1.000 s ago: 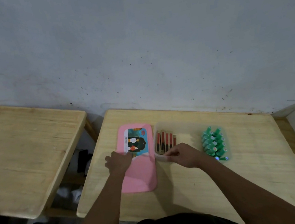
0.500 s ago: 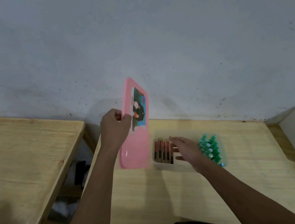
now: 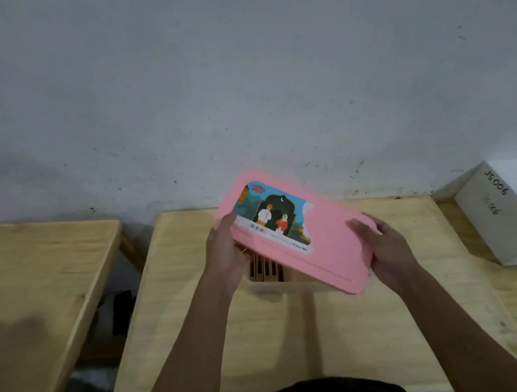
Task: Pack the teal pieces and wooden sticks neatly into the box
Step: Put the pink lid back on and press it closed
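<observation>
A pink lid (image 3: 327, 249) with a picture sticker hangs tilted over the translucent box (image 3: 273, 288) on the middle table. My left hand (image 3: 227, 255) grips the lid's left end and my right hand (image 3: 382, 245) grips its right end. Under the lid's near edge, several wooden sticks (image 3: 266, 269) with red stripes show inside the box. The lid hides the teal pieces.
The box stands on a light wooden table (image 3: 352, 332) against a grey wall. A second wooden table (image 3: 24, 288) stands to the left across a gap. A white box (image 3: 515, 209) marked JS006 sits at the right.
My left hand lifted the pink lid off the table and swung it right over the box. My right hand left the box and took hold of the lid's right end.
</observation>
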`<action>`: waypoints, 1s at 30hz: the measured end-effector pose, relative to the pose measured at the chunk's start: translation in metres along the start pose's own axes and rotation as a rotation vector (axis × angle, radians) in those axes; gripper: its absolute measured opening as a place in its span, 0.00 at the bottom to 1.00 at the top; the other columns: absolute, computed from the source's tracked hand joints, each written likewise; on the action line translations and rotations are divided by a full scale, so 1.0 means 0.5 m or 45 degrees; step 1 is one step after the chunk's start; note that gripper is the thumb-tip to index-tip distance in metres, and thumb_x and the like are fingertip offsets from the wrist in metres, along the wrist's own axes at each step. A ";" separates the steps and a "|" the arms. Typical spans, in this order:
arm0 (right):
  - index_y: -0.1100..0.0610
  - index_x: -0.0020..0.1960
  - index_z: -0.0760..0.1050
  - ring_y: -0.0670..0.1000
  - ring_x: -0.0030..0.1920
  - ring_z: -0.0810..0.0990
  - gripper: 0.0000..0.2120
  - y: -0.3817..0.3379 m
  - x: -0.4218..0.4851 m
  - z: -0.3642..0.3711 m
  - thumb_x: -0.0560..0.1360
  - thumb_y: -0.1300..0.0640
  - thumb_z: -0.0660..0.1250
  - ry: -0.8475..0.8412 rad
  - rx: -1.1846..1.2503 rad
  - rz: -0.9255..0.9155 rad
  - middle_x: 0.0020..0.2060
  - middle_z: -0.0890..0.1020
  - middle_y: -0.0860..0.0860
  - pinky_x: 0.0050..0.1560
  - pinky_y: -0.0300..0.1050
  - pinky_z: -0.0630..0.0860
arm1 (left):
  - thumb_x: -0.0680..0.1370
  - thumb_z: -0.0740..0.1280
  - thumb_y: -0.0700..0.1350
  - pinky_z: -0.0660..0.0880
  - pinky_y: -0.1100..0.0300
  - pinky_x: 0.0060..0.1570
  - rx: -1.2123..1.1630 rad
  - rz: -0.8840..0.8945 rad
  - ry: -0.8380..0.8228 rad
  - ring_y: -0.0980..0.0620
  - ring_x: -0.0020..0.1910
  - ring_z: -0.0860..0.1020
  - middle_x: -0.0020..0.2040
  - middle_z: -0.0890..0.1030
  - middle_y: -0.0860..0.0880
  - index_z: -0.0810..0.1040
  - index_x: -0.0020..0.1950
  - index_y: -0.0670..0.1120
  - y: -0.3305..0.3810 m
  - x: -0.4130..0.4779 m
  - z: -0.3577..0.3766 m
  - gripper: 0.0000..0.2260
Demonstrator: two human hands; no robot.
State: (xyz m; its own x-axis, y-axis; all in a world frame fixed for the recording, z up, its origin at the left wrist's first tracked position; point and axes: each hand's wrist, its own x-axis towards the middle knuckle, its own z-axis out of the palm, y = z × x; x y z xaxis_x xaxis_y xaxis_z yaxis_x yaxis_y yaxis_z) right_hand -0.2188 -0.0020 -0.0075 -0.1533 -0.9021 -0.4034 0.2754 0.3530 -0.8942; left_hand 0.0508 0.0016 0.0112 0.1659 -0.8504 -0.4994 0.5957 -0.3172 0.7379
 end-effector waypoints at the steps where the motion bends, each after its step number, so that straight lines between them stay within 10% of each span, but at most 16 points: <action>1: 0.57 0.60 0.78 0.55 0.47 0.83 0.21 -0.010 0.001 -0.014 0.68 0.57 0.77 0.009 -0.086 -0.018 0.52 0.84 0.58 0.45 0.50 0.81 | 0.74 0.68 0.49 0.80 0.51 0.42 0.025 0.022 0.046 0.42 0.51 0.82 0.56 0.83 0.42 0.74 0.63 0.43 -0.001 0.012 -0.010 0.20; 7: 0.56 0.60 0.78 0.55 0.57 0.79 0.23 0.000 0.045 -0.020 0.75 0.41 0.65 0.160 -0.797 -0.305 0.60 0.80 0.56 0.55 0.49 0.74 | 0.77 0.63 0.44 0.75 0.60 0.41 0.877 0.357 0.284 0.52 0.45 0.79 0.51 0.81 0.47 0.77 0.56 0.45 -0.050 0.022 -0.023 0.09; 14: 0.59 0.77 0.57 0.59 0.72 0.66 0.28 0.034 0.094 0.008 0.82 0.45 0.54 0.103 -1.103 -0.291 0.74 0.65 0.58 0.69 0.53 0.64 | 0.79 0.58 0.42 0.70 0.59 0.35 1.024 0.306 0.274 0.49 0.45 0.78 0.50 0.78 0.47 0.69 0.60 0.44 -0.100 0.049 -0.033 0.10; 30: 0.56 0.76 0.57 0.59 0.70 0.68 0.24 0.081 0.166 -0.011 0.83 0.48 0.52 0.074 -1.330 -0.201 0.73 0.65 0.58 0.67 0.55 0.66 | 0.81 0.58 0.49 0.70 0.58 0.34 1.485 0.457 0.359 0.46 0.37 0.78 0.47 0.79 0.48 0.64 0.62 0.44 -0.169 0.096 -0.021 0.13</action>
State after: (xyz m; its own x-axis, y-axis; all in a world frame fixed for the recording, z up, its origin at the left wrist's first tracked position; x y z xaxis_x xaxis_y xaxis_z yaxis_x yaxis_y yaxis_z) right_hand -0.2255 -0.0610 -0.0784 -0.1689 -0.9529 -0.2520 -0.7007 0.2959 -0.6492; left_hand 0.0168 -0.0080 -0.0798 0.4228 -0.8919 -0.1608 -0.5441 -0.3917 0.7420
